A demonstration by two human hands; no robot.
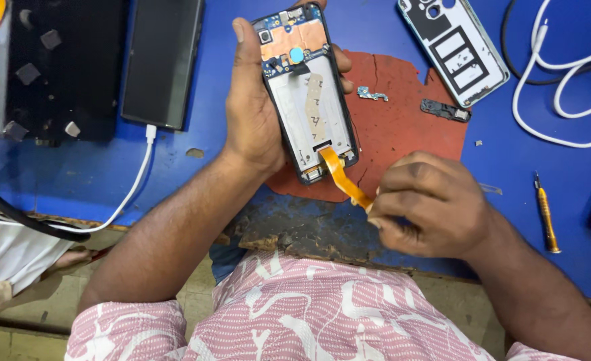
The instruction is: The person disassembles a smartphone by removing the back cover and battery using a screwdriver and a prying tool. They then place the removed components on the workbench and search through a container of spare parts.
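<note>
- The left hand [255,107] is wrapped around an opened phone [307,90], thumb along its left edge, holding it above a red mat [402,127].
- The right hand [429,204] is nearly closed, its fingertips pinching the free end of an orange ribbon cable [344,179] that runs from the phone's lower end.
- The phone's back cover [452,47] lies apart on the blue table [509,154].
- 2 small parts, perhaps circuit pieces, rest on the mat.
- A yellow screwdriver [547,215] lies right of the right hand.

Opened phone [307,93] (upright), orange ribbon [343,177]
</note>
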